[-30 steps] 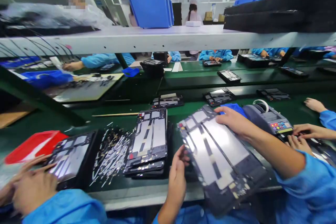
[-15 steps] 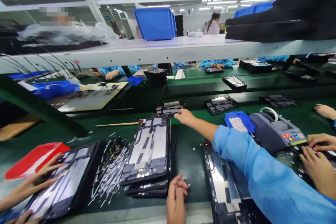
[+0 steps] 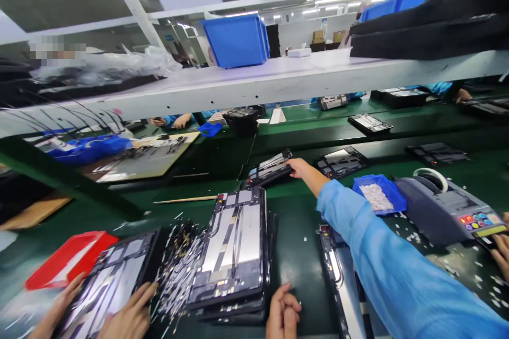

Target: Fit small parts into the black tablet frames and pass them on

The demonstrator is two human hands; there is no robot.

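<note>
My right hand point(image 3: 301, 167), in a blue sleeve, reaches out over the workbench. It grips the right end of an opened tablet point(image 3: 270, 168), which is tilted, with its inner parts facing up. Nearer to me stands a stack of opened tablets point(image 3: 230, 238), slightly uneven at its edges. My left hand point(image 3: 283, 311) is beside the lower right corner of that stack, fingers loosely curled in, and I see nothing in it. Under my right forearm another opened tablet point(image 3: 338, 280) lies partly hidden.
Thin strips point(image 3: 181, 270) are heaped left of the stack. A co-worker's hands point(image 3: 127, 312) touch a tablet point(image 3: 115, 270) beside a red tray point(image 3: 71, 259). At right are a blue bin point(image 3: 379, 193), a tape dispenser point(image 3: 449, 206) and another person's hand point(image 3: 501, 254). A shelf point(image 3: 238, 90) spans above.
My right hand has raised its end of the tablet, which is now tilted, and moved slightly right. The co-worker's hand at left has shifted across their tablet. The view has shifted a little.
</note>
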